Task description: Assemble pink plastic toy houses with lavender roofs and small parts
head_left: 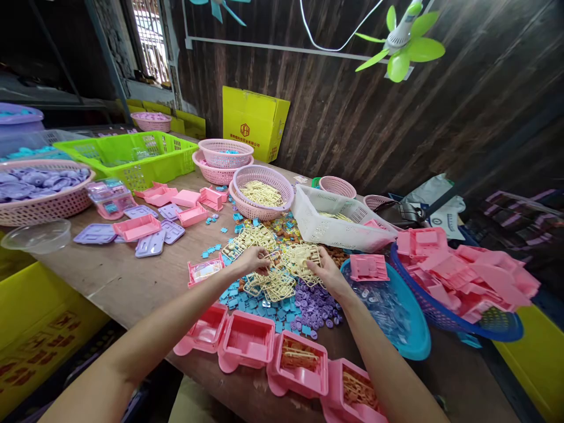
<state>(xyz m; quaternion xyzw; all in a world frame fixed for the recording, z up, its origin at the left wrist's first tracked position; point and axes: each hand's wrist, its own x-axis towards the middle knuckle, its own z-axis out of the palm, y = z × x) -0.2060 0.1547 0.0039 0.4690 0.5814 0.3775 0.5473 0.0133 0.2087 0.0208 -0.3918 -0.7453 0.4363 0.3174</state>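
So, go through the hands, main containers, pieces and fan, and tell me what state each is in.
Left hand: bent, hold unclear
Right hand: gripping a cream lattice
Other cream lattices: piled
Front pink boxes: open, two holding orange parts
Lime crate: upright, open
Lavender basket: holding cream sticks
White bin: open
Turquoise basin: holding clear parts
Dark blue basket: heaped with pink parts
Green fan: blades seemingly still

On my feed, the left forearm [163,335] and the right forearm [383,352] are both bare, long and slender, widening toward the elbow and tapering to narrow wrists. The left hand [255,261] and right hand [329,273] are bare too, with slim fingers. Low in my view I pick out plain khaki cloth [198,405], but I can't tell which garment it is.
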